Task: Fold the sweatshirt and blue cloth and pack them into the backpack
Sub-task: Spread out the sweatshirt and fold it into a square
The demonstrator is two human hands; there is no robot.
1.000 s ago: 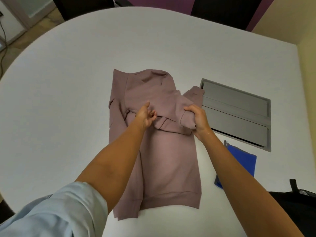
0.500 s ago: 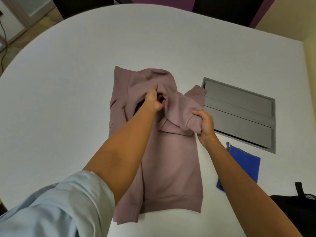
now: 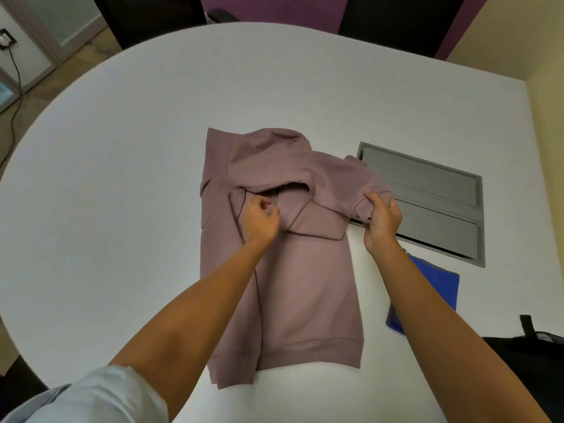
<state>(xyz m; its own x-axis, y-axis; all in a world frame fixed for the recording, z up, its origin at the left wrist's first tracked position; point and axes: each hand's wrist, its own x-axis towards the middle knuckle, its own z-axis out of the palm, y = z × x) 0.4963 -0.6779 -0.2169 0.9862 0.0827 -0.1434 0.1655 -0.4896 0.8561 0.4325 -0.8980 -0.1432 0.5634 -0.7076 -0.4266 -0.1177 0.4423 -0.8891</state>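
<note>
A mauve sweatshirt [image 3: 305,285] lies lengthwise on the white table [image 3: 122,178], its hem toward me and its sides folded inward. My right hand [image 3: 381,218] grips the cuff of a sleeve and holds it up at the sweatshirt's right edge, over the grey panel. My left hand [image 3: 259,221] rests on the chest area with its fingers curled against the fabric just below the raised fold. A folded blue cloth [image 3: 439,288] lies to the right, partly hidden behind my right forearm. The black backpack [image 3: 531,361] shows at the lower right corner.
A grey recessed cable panel [image 3: 427,193] sits in the table right of the sweatshirt. Dark chairs [image 3: 146,13] stand beyond the far edge. A yellow wall [image 3: 546,117] borders the right side. A cable [image 3: 12,96] runs along the floor at left.
My right hand has pulled the sleeve cuff out to the right and stretched the sleeve. My left hand has come down out of the bunched fabric to the chest.
</note>
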